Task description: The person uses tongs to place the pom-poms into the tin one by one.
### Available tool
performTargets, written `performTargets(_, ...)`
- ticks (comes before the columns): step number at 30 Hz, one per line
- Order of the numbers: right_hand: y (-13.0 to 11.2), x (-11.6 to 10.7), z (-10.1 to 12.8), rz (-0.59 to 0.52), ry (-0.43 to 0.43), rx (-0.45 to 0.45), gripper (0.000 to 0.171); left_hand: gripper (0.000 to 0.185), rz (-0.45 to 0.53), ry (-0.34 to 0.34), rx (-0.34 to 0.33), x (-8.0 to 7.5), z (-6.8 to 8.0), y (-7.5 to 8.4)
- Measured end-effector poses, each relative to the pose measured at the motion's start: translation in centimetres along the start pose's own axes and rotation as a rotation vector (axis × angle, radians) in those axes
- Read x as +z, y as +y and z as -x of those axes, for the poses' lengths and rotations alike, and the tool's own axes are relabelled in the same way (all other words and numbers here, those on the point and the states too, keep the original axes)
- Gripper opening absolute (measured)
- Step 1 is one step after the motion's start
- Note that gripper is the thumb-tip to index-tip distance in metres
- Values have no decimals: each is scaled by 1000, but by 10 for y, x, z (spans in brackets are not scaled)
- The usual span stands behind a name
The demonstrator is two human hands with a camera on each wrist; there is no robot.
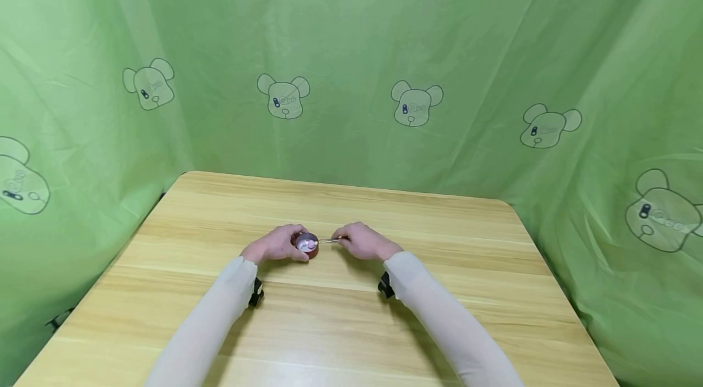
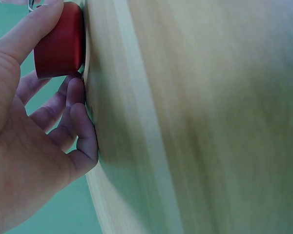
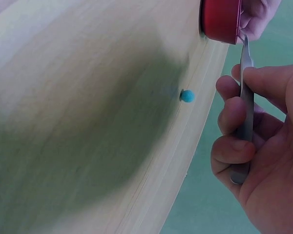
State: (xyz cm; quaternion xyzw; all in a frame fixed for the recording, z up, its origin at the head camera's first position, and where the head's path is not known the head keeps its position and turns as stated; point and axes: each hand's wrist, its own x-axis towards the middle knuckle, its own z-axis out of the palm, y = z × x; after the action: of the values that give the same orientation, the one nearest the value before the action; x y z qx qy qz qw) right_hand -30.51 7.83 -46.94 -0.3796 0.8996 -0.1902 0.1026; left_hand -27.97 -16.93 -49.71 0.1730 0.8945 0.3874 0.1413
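A small round red container stands on the wooden table near its middle, with pale pieces inside. My left hand grips its side; the thumb and curled fingers wrap the red container in the left wrist view. My right hand pinches metal tweezers whose tips reach over the container's rim. In the right wrist view the tweezers run up to the red container. A small blue bead lies on the table just beside my right hand.
Green fabric printed with cartoon bear heads surrounds the table on three sides. The table's rounded far corners and side edges lie close to the fabric. Black wrist camera mounts sit on both forearms.
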Motion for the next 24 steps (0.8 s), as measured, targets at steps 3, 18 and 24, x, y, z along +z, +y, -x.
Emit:
performTargets(3, 0, -1, 0, -2, 4, 6, 23, 51, 2, 2, 0, 0, 0, 0)
performTargets(18, 6, -2, 4, -14, 27, 40, 21, 50, 14, 9, -21, 1, -1, -2)
performTargets(24, 15, -5, 9, -35, 40, 56, 20, 50, 9, 5, -16, 1, -1, -2)
